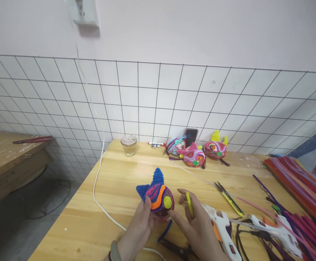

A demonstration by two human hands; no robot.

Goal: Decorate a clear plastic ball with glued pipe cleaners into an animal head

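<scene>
My left hand (141, 223) is wrapped round a fish-shaped craft (156, 195) covered in blue, purple and orange fuzzy strips, with a blue tail pointing up and left. A yellow coiled disc (168, 202) sits on its side. Close by on the right, my right hand (196, 221) has curled fingers with a bent yellow strip (189, 204), which looks like a pipe cleaner, held among them. Its thumb is at the fish's lower right edge. Below the hands lie a short blue pipe cleaner (167, 231) and dark-handled scissors (178, 250), partly hidden.
Several finished-looking fish crafts (216, 149) and a glass of liquid (128, 145) stand along the tiled wall. To the right lie yellow-black snips (229, 199), two white glue guns (225, 235) with cables, and bundles of pipe cleaners (299, 185). A white cord (99, 203) crosses the left side.
</scene>
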